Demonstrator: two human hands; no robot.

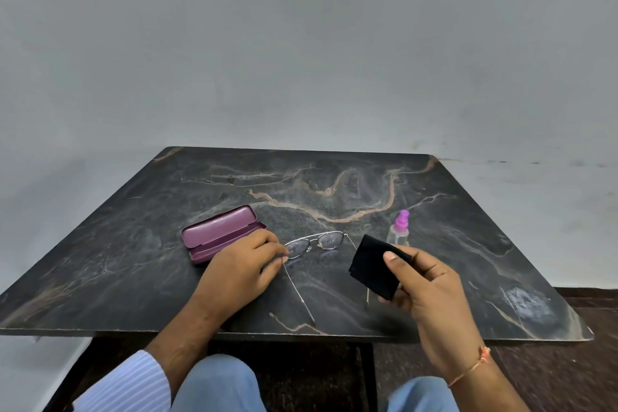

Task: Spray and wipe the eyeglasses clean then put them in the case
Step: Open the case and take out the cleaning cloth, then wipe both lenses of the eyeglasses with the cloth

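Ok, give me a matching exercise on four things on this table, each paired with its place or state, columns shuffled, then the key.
Things:
1. eyeglasses case
2. eyeglasses
3. black cloth
4. spray bottle

Places or states:
A. held up in the right hand
B. standing upright, pink top, right of the glasses
C. lying open at the left
D. on the table, arms unfolded, left hand at one corner

Pairs: 1-C, 2-D, 3-A, 4-B

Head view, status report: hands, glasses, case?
Left hand pinching eyeglasses at the hinge, on the table. Right hand holds black cloth. Case open, nothing blocking it.
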